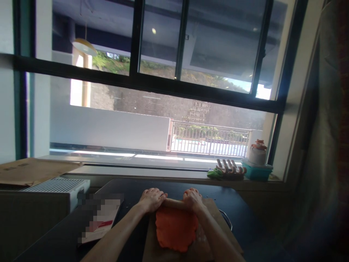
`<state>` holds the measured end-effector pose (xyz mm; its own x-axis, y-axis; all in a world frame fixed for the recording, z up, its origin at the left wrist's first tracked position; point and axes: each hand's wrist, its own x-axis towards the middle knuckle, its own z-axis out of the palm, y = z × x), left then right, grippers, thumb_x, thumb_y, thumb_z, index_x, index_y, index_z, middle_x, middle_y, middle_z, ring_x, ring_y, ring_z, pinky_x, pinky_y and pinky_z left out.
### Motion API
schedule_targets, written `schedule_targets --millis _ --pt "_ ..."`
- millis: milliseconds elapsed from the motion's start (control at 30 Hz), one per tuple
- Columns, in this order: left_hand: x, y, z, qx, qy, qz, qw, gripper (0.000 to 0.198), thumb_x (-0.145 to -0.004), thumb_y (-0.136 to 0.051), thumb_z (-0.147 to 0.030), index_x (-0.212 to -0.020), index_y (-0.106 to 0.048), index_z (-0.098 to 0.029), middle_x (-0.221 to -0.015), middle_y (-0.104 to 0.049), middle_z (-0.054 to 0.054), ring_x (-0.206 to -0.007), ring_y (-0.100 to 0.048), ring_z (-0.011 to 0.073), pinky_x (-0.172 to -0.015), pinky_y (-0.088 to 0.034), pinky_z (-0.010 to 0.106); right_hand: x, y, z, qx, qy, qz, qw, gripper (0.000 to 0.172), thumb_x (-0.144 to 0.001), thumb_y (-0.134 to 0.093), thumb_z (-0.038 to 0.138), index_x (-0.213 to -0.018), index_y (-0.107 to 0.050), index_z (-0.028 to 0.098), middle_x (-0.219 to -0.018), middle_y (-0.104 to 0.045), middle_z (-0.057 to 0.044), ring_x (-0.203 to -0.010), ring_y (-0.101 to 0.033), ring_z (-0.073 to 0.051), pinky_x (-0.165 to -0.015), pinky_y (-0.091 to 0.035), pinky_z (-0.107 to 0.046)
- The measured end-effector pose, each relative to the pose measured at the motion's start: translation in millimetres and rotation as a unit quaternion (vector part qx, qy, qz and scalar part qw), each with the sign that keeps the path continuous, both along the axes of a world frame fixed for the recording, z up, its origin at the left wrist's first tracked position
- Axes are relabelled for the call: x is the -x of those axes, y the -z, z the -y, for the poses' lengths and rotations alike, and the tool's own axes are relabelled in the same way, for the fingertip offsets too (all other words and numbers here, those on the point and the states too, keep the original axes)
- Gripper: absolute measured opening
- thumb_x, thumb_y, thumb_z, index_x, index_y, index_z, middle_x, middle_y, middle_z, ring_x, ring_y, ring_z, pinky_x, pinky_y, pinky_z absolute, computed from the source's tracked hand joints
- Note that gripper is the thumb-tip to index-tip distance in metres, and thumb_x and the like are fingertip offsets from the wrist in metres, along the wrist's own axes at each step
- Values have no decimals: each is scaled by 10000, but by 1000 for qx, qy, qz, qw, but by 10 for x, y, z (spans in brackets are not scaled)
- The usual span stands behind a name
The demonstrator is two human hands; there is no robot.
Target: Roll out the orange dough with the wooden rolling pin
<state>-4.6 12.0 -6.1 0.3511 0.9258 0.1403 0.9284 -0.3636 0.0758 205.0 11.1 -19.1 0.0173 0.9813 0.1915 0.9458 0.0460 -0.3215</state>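
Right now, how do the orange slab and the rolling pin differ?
The orange slab is broad and flat, while the rolling pin is narrow and rounded. The slab is vivid; the pin, pale tan. The slab's edge is ragged, the pin's visible edge straight. Both are over the brown board.

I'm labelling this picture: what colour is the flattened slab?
The slab is orange, shown best in the head view.

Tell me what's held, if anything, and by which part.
The rolling pin, near its ends, under the left hand and right hand; whether either closes fully around it is hidden.
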Motion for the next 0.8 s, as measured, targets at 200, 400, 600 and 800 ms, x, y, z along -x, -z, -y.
schedule_targets --millis 200,400,600,800 --pt "15 -8 -16 12 -2 -12 1000 556 -932 -191 -479 -1169 -645 -263 -1212 -636 119 -1150 -560 308 -970 -375 499 56 68 194 -47 -37 15 998 360 -951 -350 276 -1003 -702 220 -1192 -621 -90 -1239 -440 -255 -1034 -311 -408" --pt "46 -20 37 19 10 -18 1000 528 -931 -208 -460 -1162 -642 -269 -1201 -649 112 -1166 -552 292 -997 -357 496 109 162 416 -90 -73 39 993 402 -989 -315 336 -998 -704 235 -1191 -619 -94 -1281 -392 -282 -1073 -242 -453" --pt "79 45 41 5 8 -2 1000 518 -933 -230 -458 -1233 -601 -257 -1300 -603 89 -1268 -478 278 -1084 -273 499 115 39 304 -31 -26 28 999 399 -976 -316 315 -997 -703 220 -1181 -627 -106 -1232 -445 -283 -1022 -322 -469" --pt "102 126 28 2 -3 11 1000 561 -931 -246 -479 -1349 -505 -208 -1439 -479 96 -1396 -305 284 -1137 -194 466 45 -15 70 10 11 12 1000 410 -948 -299 258 -1048 -690 188 -1185 -626 -127 -1156 -517 -291 -931 -401 -467"
